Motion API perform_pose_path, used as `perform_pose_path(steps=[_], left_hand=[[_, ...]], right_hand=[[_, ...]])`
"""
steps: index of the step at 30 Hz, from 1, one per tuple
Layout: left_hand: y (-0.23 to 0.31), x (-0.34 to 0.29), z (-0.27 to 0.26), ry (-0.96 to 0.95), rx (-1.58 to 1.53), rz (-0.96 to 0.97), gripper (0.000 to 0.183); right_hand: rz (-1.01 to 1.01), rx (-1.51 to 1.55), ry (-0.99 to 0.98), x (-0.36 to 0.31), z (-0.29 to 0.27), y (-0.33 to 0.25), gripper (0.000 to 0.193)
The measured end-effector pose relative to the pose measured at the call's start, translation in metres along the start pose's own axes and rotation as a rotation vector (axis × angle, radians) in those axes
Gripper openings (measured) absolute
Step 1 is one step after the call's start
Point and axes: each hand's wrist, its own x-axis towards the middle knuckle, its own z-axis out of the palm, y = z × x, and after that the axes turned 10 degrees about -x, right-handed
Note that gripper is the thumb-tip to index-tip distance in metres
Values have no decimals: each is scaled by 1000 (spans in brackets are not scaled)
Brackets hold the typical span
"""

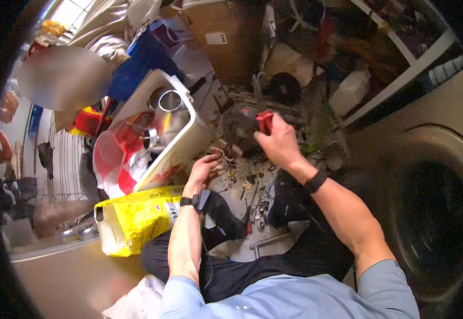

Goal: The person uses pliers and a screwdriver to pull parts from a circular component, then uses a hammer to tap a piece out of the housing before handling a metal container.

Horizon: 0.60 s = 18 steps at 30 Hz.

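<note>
My right hand (283, 146) is closed around a small red object (265, 122), raised over the littered floor; its exact kind is not clear. Lower and to the left, my left hand (205, 169) reaches toward the floor, fingers loosely bent and apart, with nothing plainly in them. Beneath and between the hands lies a scatter of small loose parts (247, 183), too small to name one by one. Beyond my left fingertips stands a dark, rounded see-through item (239, 127), blurred.
Left of my hands, a tilted white bin (186, 130) holds a metal can (170, 100) and red-and-white items. A yellow bag (138, 218) lies by my knee. A front-loading washing machine (428, 212) stands right. Farther off are a cardboard box (226, 50) and a white jug (351, 90).
</note>
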Motion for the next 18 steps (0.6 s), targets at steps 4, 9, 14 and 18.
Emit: perform_pose_path(steps=[4, 9, 14, 18], left_hand=[[23, 1, -21, 166, 478, 99, 39], [61, -27, -19, 208, 338, 143, 35], [100, -83, 15, -56, -19, 178, 50], [114, -132, 39, -399, -298, 268, 49]], right_hand=[[-235, -7, 154, 8, -16, -17, 30], [-253, 184, 128, 6, -45, -42, 28], [-79, 549, -156, 0, -55, -54, 23], [-135, 626, -196, -5, -52, -60, 23]])
